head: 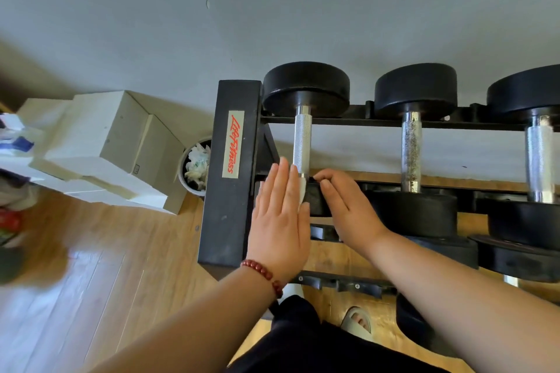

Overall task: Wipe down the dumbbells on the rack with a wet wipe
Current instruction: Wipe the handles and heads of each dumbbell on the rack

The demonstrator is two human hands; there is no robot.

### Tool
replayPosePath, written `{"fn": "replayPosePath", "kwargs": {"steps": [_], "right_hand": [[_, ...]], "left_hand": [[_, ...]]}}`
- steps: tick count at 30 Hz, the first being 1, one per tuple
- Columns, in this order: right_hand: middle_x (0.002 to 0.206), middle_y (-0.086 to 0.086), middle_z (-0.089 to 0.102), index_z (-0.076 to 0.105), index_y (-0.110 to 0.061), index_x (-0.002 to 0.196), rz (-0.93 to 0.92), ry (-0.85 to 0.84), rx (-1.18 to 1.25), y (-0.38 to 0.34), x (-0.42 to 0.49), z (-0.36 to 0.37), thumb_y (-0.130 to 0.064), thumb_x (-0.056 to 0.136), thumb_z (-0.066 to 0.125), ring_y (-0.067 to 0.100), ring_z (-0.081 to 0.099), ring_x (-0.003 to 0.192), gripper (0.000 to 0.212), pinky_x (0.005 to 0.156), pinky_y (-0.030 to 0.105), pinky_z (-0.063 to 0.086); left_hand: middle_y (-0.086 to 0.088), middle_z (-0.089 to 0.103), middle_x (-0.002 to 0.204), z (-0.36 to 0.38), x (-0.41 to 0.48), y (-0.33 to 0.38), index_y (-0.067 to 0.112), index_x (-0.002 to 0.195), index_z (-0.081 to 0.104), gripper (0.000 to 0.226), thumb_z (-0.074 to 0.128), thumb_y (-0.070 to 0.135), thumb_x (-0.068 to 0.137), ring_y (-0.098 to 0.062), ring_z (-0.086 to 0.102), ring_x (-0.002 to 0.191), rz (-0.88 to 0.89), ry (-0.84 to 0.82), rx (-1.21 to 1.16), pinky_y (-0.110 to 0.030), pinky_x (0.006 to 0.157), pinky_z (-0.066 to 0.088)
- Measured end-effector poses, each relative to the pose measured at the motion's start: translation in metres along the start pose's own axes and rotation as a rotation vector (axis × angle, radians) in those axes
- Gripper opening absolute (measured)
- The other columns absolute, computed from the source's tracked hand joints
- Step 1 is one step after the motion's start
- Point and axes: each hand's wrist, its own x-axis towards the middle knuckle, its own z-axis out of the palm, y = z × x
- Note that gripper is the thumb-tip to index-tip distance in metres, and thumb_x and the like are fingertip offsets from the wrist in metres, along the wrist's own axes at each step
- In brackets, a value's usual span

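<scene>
A black rack (230, 209) with a red-lettered label carries three black-headed dumbbells on its top rail. The leftmost dumbbell (302, 142) has a clean knurled steel handle. My left hand (278, 215) lies flat with fingers straight, pressing a white wet wipe (303, 192) against the left side of that dumbbell's near head (316, 201). Only a thin strip of the wipe shows beside my palm. My right hand (348, 203) curls its fingers over the top and right side of the same head. The second dumbbell (411, 151) has a speckled handle; the third dumbbell (541, 157) is at the right edge.
A grey wall stands right behind the rack. More dumbbells (515, 260) sit on a lower tier. Left of the rack are a small bin (195, 166) with crumpled wipes and stacked white boxes (121, 142) on the wooden floor. My slippered foot (357, 319) is under the rack's front.
</scene>
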Motion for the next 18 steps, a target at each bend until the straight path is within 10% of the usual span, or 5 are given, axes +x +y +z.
{"fn": "replayPosePath", "kwargs": {"steps": [7,18], "right_hand": [[0.098,-0.015,0.052,0.056,-0.023,0.106,0.01,-0.083,-0.001,-0.003,0.0,-0.008,-0.025,0.104,0.037,-0.004,0.046,0.101,0.019,0.081,0.003,0.034],[0.102,-0.003,0.057,0.059,-0.018,0.11,0.003,-0.142,-0.029,0.0,0.001,-0.014,-0.031,0.103,0.037,0.004,0.051,0.098,0.026,0.083,0.015,0.04]], "left_hand": [[0.004,-0.003,0.162,-0.006,0.03,0.001,0.018,0.154,0.004,0.055,0.014,0.038,0.104,0.002,-0.016,0.14,-0.105,0.042,-0.051,-0.017,0.115,-0.011],[0.003,0.004,0.163,-0.001,0.02,0.012,0.017,0.155,0.01,0.055,0.02,0.036,0.104,-0.003,-0.007,0.146,-0.161,0.079,-0.058,-0.026,0.12,-0.004]]}}
